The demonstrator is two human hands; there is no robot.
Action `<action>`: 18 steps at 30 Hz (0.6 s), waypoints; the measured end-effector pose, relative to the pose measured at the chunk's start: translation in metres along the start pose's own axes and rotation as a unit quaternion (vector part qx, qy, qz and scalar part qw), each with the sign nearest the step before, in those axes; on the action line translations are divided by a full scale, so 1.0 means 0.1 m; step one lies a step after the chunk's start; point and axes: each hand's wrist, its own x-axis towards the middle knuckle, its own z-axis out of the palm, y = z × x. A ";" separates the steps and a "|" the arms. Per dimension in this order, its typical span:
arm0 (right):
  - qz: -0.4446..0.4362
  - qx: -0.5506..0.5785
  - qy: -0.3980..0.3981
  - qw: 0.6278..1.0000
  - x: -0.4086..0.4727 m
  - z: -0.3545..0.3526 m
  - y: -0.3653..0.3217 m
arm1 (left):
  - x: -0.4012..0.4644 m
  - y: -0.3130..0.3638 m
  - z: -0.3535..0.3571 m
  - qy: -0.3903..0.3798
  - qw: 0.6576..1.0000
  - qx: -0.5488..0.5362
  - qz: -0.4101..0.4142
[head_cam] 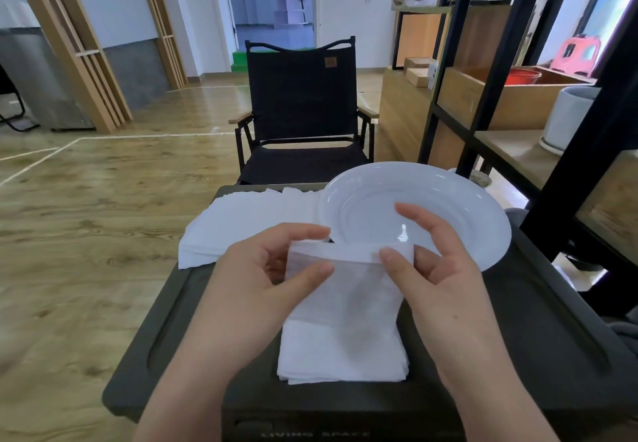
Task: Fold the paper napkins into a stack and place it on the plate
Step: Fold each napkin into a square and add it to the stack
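Dark table (538,303): plate (448,193), napkin pile (241,224), folded napkins (338,355).

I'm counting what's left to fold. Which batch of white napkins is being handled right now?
The near napkin, in front of the plate: both hands pinch its raised far edge. The other napkin pile, left of the plate, lies untouched.

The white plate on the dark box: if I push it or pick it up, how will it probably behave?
The white plate looks glossy and rigid, so it would likely slide on the dark box rather than bend. Its right rim seems to overhang the box edge, so a push rightward might tip it. Whether it is fragile cannot be told.
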 end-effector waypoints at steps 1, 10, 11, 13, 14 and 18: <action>-0.019 -0.023 -0.019 0.999 0.00 -0.01 0.00 | 0.00 -0.02 0.00 0.018 1.000 0.022 0.001; -0.075 -0.197 -0.042 0.977 -0.03 -0.05 0.01 | 0.01 -0.03 0.00 0.105 0.984 0.137 0.040; -0.091 -0.216 -0.036 0.971 -0.03 -0.06 0.01 | 0.01 -0.02 -0.01 0.099 0.983 0.146 0.047; -0.109 -0.235 -0.022 0.966 -0.02 -0.07 0.03 | 0.00 0.01 -0.04 0.075 0.985 0.147 0.057; -0.107 -0.231 -0.017 0.967 -0.01 -0.08 0.03 | -0.01 0.02 -0.06 0.064 0.986 0.140 0.059; -0.063 -0.127 -0.042 0.989 0.00 -0.12 -0.02 | -0.04 0.08 -0.11 0.031 0.999 0.045 -0.001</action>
